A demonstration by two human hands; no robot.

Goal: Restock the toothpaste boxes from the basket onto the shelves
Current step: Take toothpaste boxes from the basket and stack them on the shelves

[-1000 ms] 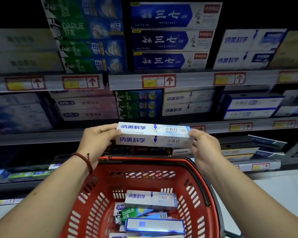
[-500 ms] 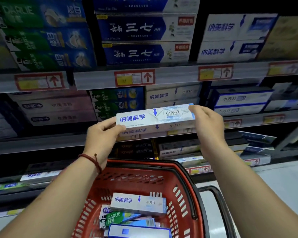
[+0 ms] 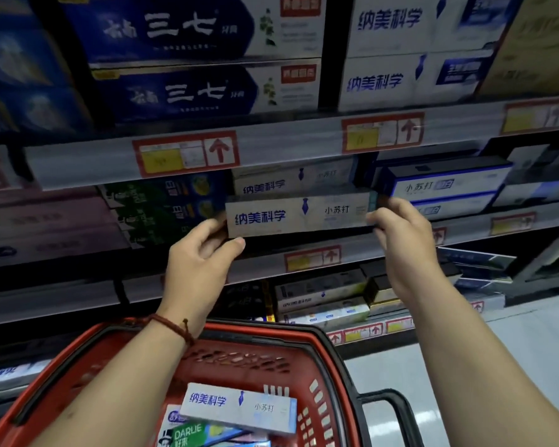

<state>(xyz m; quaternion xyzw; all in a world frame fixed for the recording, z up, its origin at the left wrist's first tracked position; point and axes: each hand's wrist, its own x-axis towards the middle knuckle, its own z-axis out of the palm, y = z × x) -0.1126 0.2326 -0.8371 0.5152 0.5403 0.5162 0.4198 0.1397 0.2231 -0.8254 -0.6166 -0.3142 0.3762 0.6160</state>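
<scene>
A white toothpaste box [image 3: 299, 214] with blue lettering is held level at the front of the middle shelf [image 3: 352, 250], just under a matching box [image 3: 291, 182] that lies there. My left hand [image 3: 200, 262] grips its left end and my right hand [image 3: 400, 243] grips its right end. Below my arms sits the red basket [image 3: 329, 366], holding another white box [image 3: 239, 408], a green Darlie box [image 3: 200, 435] and more boxes partly cut off by the frame's bottom edge.
The upper shelf [image 3: 288, 143] carries dark blue boxes [image 3: 181, 88] and white boxes [image 3: 410, 79]. Green boxes [image 3: 171, 201] stand left of the held box, blue-trimmed white ones [image 3: 446, 185] to its right. A lower shelf [image 3: 336, 304] holds more boxes. Pale floor [image 3: 530, 333] lies at the right.
Both hands have lifted the white box up from above the basket and pushed it forward into the middle shelf's opening. The view has moved closer to the shelves.
</scene>
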